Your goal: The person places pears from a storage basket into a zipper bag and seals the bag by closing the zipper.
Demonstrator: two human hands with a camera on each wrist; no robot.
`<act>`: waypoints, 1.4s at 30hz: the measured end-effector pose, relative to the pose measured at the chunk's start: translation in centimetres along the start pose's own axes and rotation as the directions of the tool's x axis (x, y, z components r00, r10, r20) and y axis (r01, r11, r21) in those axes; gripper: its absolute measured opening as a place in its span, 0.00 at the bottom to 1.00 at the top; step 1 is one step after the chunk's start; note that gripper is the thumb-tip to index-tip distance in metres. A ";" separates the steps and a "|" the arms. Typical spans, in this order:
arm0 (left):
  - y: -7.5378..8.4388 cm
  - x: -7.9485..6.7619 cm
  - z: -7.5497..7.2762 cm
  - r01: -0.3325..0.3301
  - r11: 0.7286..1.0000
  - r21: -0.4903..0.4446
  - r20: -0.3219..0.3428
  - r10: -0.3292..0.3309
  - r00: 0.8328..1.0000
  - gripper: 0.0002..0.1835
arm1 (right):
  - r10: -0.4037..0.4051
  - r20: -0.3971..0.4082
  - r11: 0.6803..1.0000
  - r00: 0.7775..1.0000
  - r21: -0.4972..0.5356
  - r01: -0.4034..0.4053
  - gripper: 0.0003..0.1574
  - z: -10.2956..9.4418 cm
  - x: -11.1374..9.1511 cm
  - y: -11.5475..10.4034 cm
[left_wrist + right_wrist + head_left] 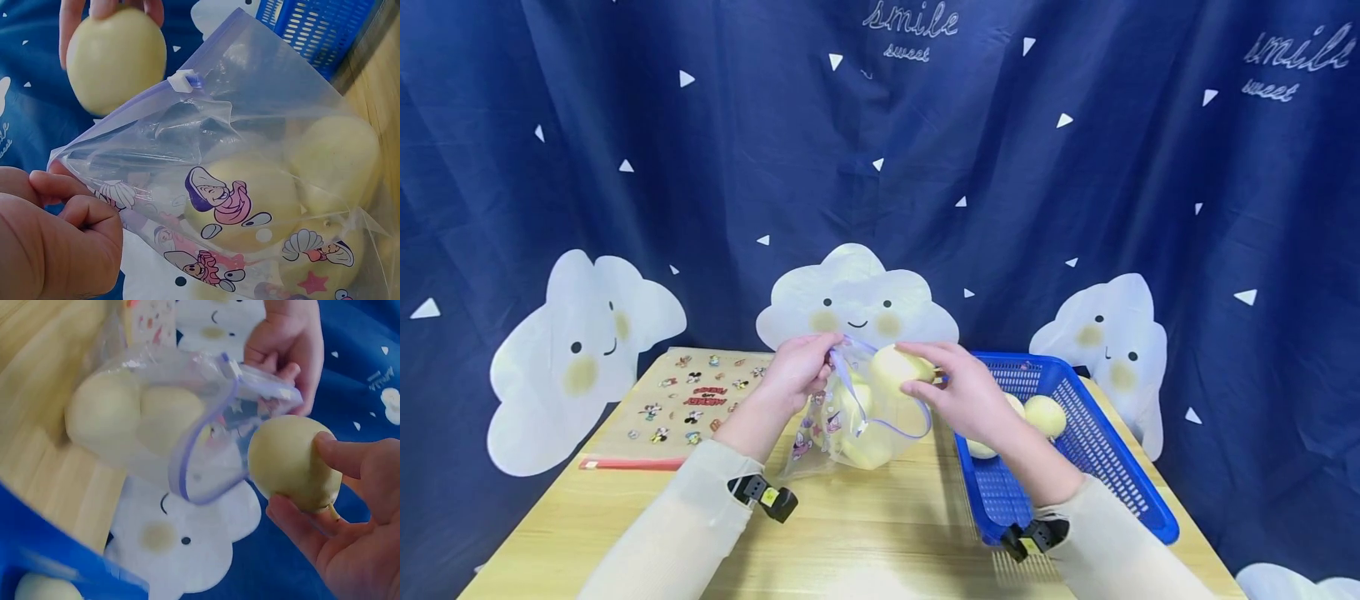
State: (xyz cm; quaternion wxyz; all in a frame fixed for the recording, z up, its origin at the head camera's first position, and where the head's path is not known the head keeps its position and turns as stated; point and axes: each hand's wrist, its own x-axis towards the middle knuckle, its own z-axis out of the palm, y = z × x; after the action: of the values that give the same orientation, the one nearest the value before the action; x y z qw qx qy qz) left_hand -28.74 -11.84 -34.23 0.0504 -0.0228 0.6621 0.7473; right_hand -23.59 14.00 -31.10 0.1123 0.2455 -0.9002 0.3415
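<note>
My left hand (796, 367) pinches one side of the mouth of a clear zip bag (240, 69). The bag has a purple zip edge, a white slider and cartoon prints. Pale yellow pears (337, 159) sit low inside it, showing through the plastic. In the right hand (958, 387) is another pear (290, 459), gripped between thumb and fingers with its stem toward the palm. That pear is right at the bag's open mouth, overlapping the zip edge in the head view.
To the right stands a blue plastic basket (1153, 512) with more pears (1045, 415) in it. A flat printed bag (662, 408) with a red zip lies on the table's left side. Behind the wooden table (850, 533) hangs a dark blue curtain (820, 150).
</note>
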 end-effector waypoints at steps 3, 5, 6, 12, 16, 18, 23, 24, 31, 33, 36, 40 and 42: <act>0.1 0.0 0.0 0.008 1.000 -0.004 -0.001 -0.008 1.000 0.13 | -0.007 0.025 1.000 1.000 0.003 0.007 0.33 1.1 0.4 -0.5; 0.2 0.1 0.0 0.013 1.000 -0.016 -0.001 -0.013 1.000 0.13 | -0.002 0.033 1.000 0.999 0.011 0.002 0.32 1.6 0.6 -0.6; 0.2 0.1 0.1 0.015 1.000 -0.021 -0.005 -0.015 1.000 0.13 | 0.006 0.028 1.000 1.000 0.009 -0.007 0.32 1.8 0.6 -0.7; 0.5 0.1 0.1 0.011 1.000 -0.024 -0.035 -0.012 0.999 0.14 | 0.100 -0.025 0.995 0.995 0.014 -0.099 0.14 1.8 0.0 -1.2; 0.4 0.3 0.0 0.020 1.000 -0.008 -0.028 -0.020 0.999 0.14 | 0.168 0.083 0.982 0.982 0.070 -0.174 0.08 2.7 -1.0 -1.7; 0.2 0.4 0.0 0.022 1.000 -0.006 -0.029 -0.022 0.999 0.14 | 0.186 0.170 0.974 0.968 0.097 -0.204 0.12 3.7 -1.5 -2.0; -0.2 0.4 0.0 0.030 1.000 -0.002 -0.033 -0.030 0.999 0.17 | 0.246 0.325 0.939 0.913 0.154 -0.308 0.27 6.8 -2.5 -2.7; -0.4 0.4 0.0 0.031 1.000 0.001 -0.031 -0.031 0.999 0.18 | 0.265 0.335 0.928 0.904 0.167 -0.334 0.30 7.4 -2.6 -2.8; -0.9 0.3 -0.3 0.029 1.000 -0.008 -0.025 -0.030 0.999 0.18 | 0.333 0.279 0.898 0.901 0.195 -0.393 0.33 9.7 -2.1 -3.3; -1.0 0.3 -0.4 0.027 0.999 -0.017 -0.020 -0.027 0.999 0.17 | 0.330 0.261 0.908 0.907 0.174 -0.381 0.31 10.0 -2.0 -3.3; -1.2 0.4 -0.7 0.015 1.000 -0.003 -0.010 -0.015 1.000 0.14 | 0.319 0.242 0.923 0.916 0.139 -0.359 0.26 10.0 -1.9 -3.0; -1.3 0.6 -1.2 -0.018 0.996 0.084 -0.001 0.019 1.000 0.12 | 0.326 0.216 0.933 0.920 0.085 -0.350 0.20 8.9 -1.5 -2.2; -1.3 0.6 -1.5 -0.032 0.992 0.125 -0.002 0.032 0.999 0.13 | 0.339 0.195 0.932 0.920 0.065 -0.357 0.18 7.9 -1.1 -1.6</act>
State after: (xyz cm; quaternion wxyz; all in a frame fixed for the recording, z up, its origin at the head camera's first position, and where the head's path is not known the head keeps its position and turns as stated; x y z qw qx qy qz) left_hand -29.27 -13.17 -35.73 0.0385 -0.0104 0.7079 0.7052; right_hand -22.09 8.02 -36.46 -0.0447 0.1169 -0.9178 0.3767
